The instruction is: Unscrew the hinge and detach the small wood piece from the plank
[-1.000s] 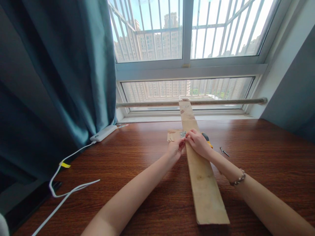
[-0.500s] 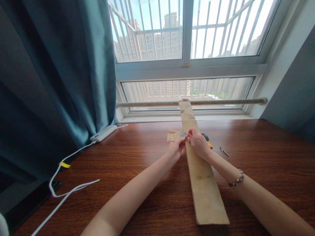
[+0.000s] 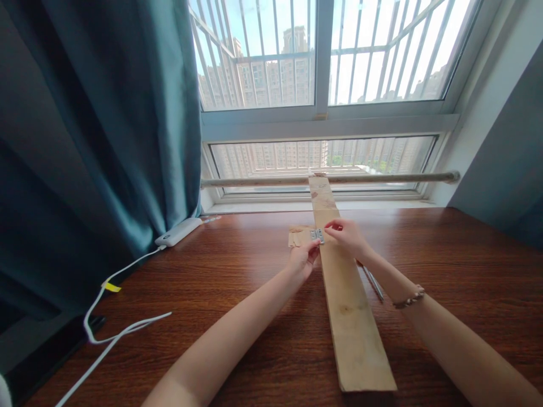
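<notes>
A silvery metal hinge (image 3: pixel 320 236) lies across the seam between a long pale wooden board (image 3: pixel 348 316) and a short wooden piece (image 3: pixel 298 238) at its left. My left hand (image 3: pixel 304 258) pinches at the hinge's near edge, thumb on the metal, fingers curled by the board's side. Over the board, just right of the hinge, my right hand (image 3: pixel 344 235) has its thumb and forefinger pressed together; whatever is between them is too small to make out. Under my right wrist a thin metal rod (image 3: pixel 372 282) lies beside the board, its far end hidden.
The brown wood-grain tabletop (image 3: pixel 237 271) reaches to the window sill. The board's far end is by a horizontal rail (image 3: pixel 390 177). On the left are a white power strip (image 3: pixel 179 230), a looped white cable (image 3: pixel 121 332) and a dark blue curtain (image 3: pixel 169 113).
My right hand has drawn slightly right, off the hinge, which shows more. The black-and-yellow handle and loose screws by the board are no longer visible; a metal rod shows under my wrist.
</notes>
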The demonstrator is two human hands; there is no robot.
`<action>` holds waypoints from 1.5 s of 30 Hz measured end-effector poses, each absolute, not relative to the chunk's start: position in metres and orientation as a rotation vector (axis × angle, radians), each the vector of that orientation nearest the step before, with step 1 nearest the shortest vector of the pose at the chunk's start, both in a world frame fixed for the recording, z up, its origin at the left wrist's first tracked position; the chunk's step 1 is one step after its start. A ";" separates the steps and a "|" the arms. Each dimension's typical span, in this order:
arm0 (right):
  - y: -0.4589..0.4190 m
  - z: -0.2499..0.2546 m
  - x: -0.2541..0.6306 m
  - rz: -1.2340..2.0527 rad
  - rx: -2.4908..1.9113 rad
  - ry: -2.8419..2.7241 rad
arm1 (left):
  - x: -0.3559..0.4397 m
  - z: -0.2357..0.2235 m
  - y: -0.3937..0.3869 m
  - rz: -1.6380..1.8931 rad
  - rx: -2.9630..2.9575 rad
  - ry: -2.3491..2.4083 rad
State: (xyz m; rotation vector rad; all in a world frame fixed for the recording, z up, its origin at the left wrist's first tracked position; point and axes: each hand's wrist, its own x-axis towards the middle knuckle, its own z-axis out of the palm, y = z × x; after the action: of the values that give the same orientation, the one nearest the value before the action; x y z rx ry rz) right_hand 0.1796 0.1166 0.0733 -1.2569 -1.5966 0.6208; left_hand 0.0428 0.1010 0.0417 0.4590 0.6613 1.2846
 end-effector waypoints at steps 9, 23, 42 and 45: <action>0.119 0.062 0.172 0.346 -1.386 -1.722 | 0.044 0.043 0.101 1.283 0.415 0.655; 0.123 0.064 0.163 0.161 -1.470 -1.772 | 0.043 0.042 0.101 1.299 0.427 0.652; 0.119 0.056 0.155 -0.008 -1.459 -1.804 | 0.043 0.045 0.098 1.296 0.458 0.628; 0.118 0.056 0.154 -0.025 -1.452 -1.805 | 0.043 0.047 0.097 1.294 0.450 0.645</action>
State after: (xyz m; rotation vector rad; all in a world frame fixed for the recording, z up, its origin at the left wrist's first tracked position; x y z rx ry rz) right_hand 0.1540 0.1182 0.0559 -1.4519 -1.8051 -0.0246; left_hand 0.0435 0.0966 0.0469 0.4498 0.6447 1.2942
